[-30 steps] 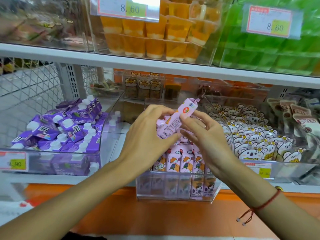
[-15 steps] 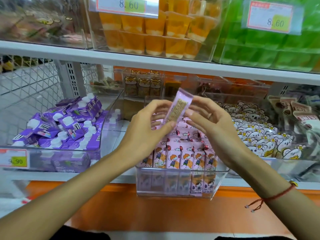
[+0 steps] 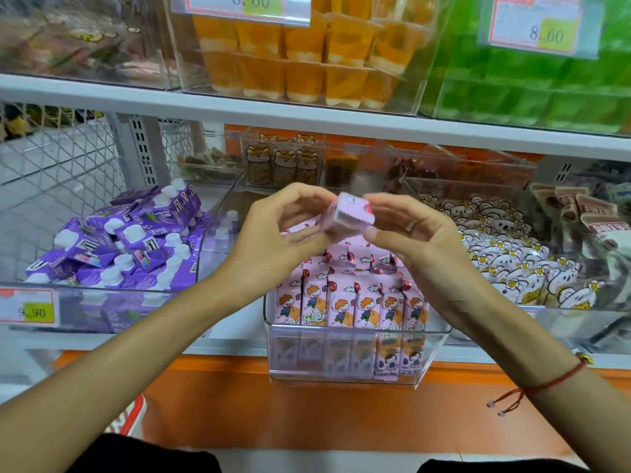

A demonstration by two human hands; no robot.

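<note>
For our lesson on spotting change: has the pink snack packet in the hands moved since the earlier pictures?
Yes. The pink snack packet stays above the clear bin but has turned from slanting lengthwise to end-on toward the camera.

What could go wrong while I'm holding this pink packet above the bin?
The packet is pinched only by fingertips of the left hand and right hand, so it could slip and fall. The standing packets in the bin look tightly packed; pushing it back in might crumple or tip some.
</note>
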